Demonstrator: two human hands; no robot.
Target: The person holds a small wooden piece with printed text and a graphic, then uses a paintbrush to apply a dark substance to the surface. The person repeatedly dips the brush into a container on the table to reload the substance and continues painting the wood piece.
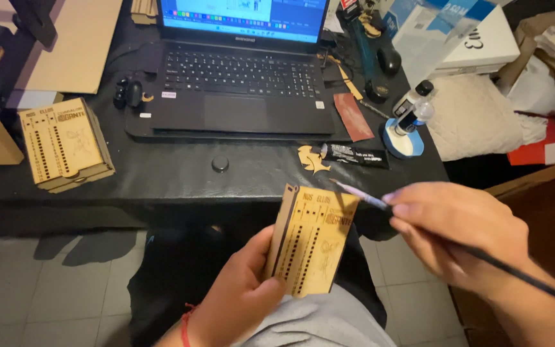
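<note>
Head view, lower centre: left hand (242, 299) has its fingers clamped on an engraved wooden box (313, 241); right hand (460, 234) pinches a thin paintbrush (361, 196), tip near the box's upper edge. A wobble could smear the engraving.

A black table (162, 173) stretches beyond both hands. Straight ahead of the grip lies an open laptop (239, 83). Just beyond the held board sit a small black knob (220, 164), a wooden cutout (313, 159) and a black tube (358, 156). Far left of the grip rests a wooden engraved box (65, 144); up right, a blue tape roll (401, 142).
</note>
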